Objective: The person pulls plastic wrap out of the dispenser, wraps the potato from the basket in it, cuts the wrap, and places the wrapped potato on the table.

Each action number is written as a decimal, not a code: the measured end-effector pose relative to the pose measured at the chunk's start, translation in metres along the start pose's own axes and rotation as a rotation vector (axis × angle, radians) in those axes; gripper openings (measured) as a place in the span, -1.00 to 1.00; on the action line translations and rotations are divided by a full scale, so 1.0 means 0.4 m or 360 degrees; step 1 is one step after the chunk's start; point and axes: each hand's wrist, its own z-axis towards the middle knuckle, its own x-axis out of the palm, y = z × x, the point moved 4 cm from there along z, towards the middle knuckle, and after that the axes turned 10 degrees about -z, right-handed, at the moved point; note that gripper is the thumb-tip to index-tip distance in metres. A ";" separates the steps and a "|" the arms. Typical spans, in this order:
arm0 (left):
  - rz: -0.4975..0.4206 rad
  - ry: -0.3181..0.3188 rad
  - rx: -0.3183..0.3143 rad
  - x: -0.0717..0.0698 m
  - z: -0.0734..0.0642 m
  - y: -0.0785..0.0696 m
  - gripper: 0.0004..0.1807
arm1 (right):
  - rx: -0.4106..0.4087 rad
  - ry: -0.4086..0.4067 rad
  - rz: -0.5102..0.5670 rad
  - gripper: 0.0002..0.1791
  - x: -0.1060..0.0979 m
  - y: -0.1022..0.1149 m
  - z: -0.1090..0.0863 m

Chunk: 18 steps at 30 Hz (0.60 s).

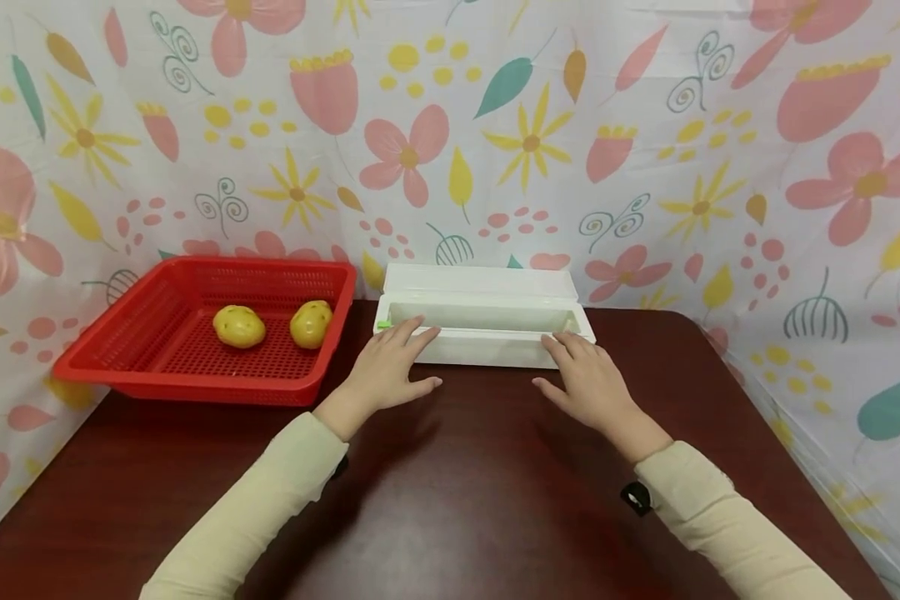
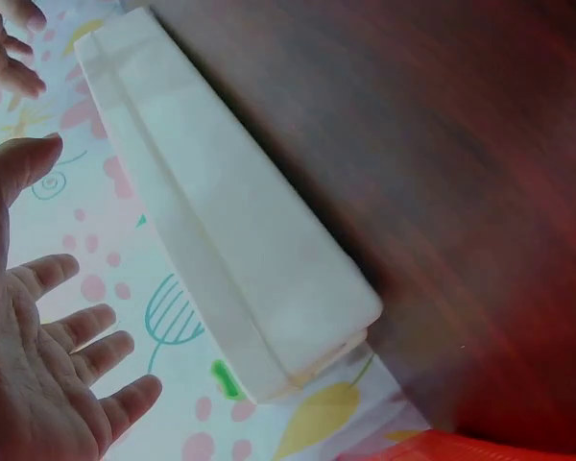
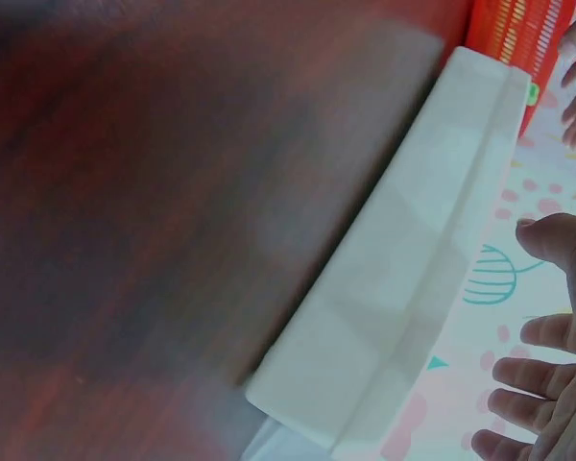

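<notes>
A long white box (image 1: 487, 350) lies near the back of the table, its lid (image 1: 480, 283) raised against the backdrop. A pale trough shows inside, and a small green piece (image 1: 385, 324) sits at its left end. My left hand (image 1: 390, 367) is over the left part of the box's front, fingers spread and holding nothing. At the right end my right hand (image 1: 592, 379) hovers in a similar pose, palm down, thumb apart from the fingers. Both wrist views show the fingers loosely extended beside the white box (image 2: 221, 192), with air between hand and box.
To the left stands a red perforated plastic basket (image 1: 187, 383) with two yellow potatoes, one near its middle (image 1: 238, 326) and one by its right wall (image 1: 311, 324). Beneath everything is a dark wooden table (image 1: 465, 500). A flowered curtain (image 1: 645, 192) hangs directly behind the table.
</notes>
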 end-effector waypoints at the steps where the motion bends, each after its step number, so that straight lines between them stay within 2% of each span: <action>1: -0.0002 0.0002 -0.0005 -0.003 0.005 0.000 -0.24 | -0.0003 -0.0005 -0.0004 -0.30 -0.001 -0.003 0.004; 13: -0.0029 0.0003 -0.0098 -0.031 0.055 0.017 -0.36 | -0.0044 -0.0118 -0.0052 -0.40 -0.013 -0.038 0.045; 18: -0.0007 0.0025 -0.0137 -0.043 0.080 0.017 -0.39 | -0.0049 -0.0115 -0.0086 -0.44 -0.018 -0.052 0.062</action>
